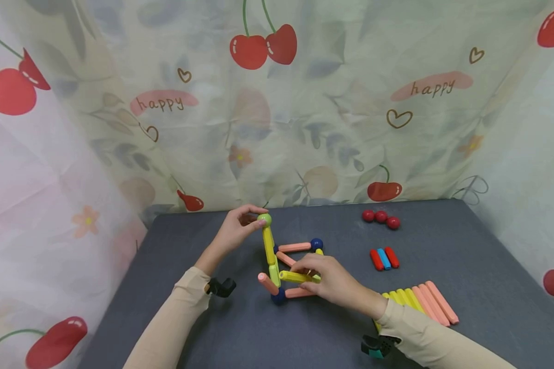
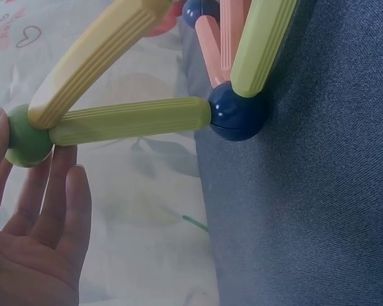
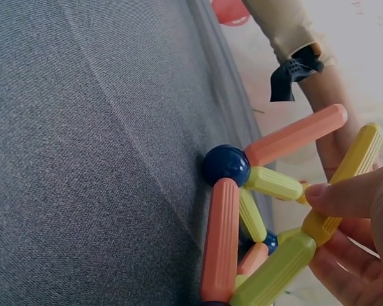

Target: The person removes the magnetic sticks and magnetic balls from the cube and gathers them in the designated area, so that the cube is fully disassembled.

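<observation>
My left hand (image 1: 235, 228) pinches a green ball (image 1: 265, 220) at the raised top of a frame made of toy building rods and balls. A yellow rod (image 1: 268, 245) and a green rod (image 2: 131, 121) meet at this ball. With thumb and fingers, my right hand (image 1: 330, 277) holds another yellow rod (image 3: 356, 153); its lower end meets a light green rod (image 3: 274, 271). Low in the frame, pink rods (image 1: 294, 247) join dark blue balls (image 1: 278, 296). One pink rod (image 3: 297, 135) sticks out from a blue ball (image 3: 226, 164). My right hand hides part of the frame.
Three red balls (image 1: 380, 217) lie at the back right of the dark grey table (image 1: 332, 333). Nearer are short red and blue rods (image 1: 384, 259), then a row of yellow and pink rods (image 1: 436, 302) beside my right forearm. A cherry-print curtain (image 1: 203, 154) hangs behind.
</observation>
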`<state>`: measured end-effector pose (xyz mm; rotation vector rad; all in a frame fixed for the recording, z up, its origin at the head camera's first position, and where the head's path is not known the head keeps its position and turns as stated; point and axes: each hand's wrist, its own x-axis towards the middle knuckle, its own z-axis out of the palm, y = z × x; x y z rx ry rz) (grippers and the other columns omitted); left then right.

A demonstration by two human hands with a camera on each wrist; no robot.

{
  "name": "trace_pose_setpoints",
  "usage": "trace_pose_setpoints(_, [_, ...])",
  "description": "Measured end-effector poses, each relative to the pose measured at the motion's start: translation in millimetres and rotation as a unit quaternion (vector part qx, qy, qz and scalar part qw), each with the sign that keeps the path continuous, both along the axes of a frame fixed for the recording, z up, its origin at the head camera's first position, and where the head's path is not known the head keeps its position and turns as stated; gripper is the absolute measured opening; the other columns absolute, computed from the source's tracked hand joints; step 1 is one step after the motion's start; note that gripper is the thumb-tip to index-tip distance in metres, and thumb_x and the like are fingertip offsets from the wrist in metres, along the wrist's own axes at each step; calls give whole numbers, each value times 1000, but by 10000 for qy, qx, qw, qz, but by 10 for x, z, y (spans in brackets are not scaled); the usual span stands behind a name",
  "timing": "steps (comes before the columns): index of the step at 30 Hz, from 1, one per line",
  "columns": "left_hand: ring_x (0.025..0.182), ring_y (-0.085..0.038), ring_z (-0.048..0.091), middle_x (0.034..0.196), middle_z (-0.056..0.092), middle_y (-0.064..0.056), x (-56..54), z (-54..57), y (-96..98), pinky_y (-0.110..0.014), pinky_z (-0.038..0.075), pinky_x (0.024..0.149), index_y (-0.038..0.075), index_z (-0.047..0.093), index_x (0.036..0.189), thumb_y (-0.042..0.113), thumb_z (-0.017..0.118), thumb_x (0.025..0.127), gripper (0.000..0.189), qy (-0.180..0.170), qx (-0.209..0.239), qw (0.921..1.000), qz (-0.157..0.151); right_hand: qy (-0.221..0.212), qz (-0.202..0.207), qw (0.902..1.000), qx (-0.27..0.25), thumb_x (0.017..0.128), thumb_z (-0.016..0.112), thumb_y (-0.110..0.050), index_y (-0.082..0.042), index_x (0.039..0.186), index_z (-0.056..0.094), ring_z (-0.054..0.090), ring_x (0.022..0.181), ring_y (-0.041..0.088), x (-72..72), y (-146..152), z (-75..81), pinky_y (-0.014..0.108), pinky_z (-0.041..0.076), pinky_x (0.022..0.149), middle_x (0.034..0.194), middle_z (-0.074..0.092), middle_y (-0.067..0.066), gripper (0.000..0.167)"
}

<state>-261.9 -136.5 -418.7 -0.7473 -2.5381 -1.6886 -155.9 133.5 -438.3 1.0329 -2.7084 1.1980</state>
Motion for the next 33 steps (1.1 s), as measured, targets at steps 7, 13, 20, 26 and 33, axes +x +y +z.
trace_pose_setpoints(7, [106, -30, 68, 124, 66, -11, 1, -8, -6, -39, 57, 89, 10, 65, 122, 22, 67, 95, 29, 22, 1, 10000, -21, -300, 58, 9987, -405, 83, 79, -10, -25, 122, 66, 67, 94, 7, -7, -4, 6, 35, 60, 80, 110, 70, -6, 45])
trace_pose_setpoints(13, [106, -32, 68, 125, 66, -13, 3, 3, 0, -41, 57, 90, 8, 65, 123, 19, 67, 95, 30, 30, 44, 10000, -21, -469, 90, 9976, -499, 86, 77, -11, -37, 139, 53, 67, 92, 5, -35, 1, 31, 34, 59, 80, 133, 62, -10, 64])
trace_pose_setpoints(20, [106, -30, 68, 125, 65, -13, 2, -14, 8, -38, 57, 89, 8, 64, 123, 16, 66, 95, 28, 38, 10, 10000, 17, -705, -206, 9961, -480, 87, 75, -12, -45, 142, 47, 66, 88, 5, -74, 3, 22, 27, 56, 73, 120, 67, -6, 70])
trace_pose_setpoints(26, [107, -36, 67, 125, 65, -18, 98, 108, 46, -43, 57, 91, 6, 65, 121, 12, 65, 96, 26, -39, 32, 10000, -5, -715, -399, 9947, -618, 87, 76, -13, -35, 144, 48, 67, 90, 10, -64, 6, 56, 26, 56, 72, 111, 71, 0, 67])
trace_pose_setpoints(33, [107, -37, 67, 126, 64, -19, 177, 224, 56, -40, 57, 91, 4, 64, 122, 12, 64, 96, 27, -63, 26, 10000, -52, -716, -566, 9939, -622, 87, 75, -8, -29, 148, 45, 67, 90, 11, -40, 53, 120, 25, 58, 76, 108, 69, -1, 72])
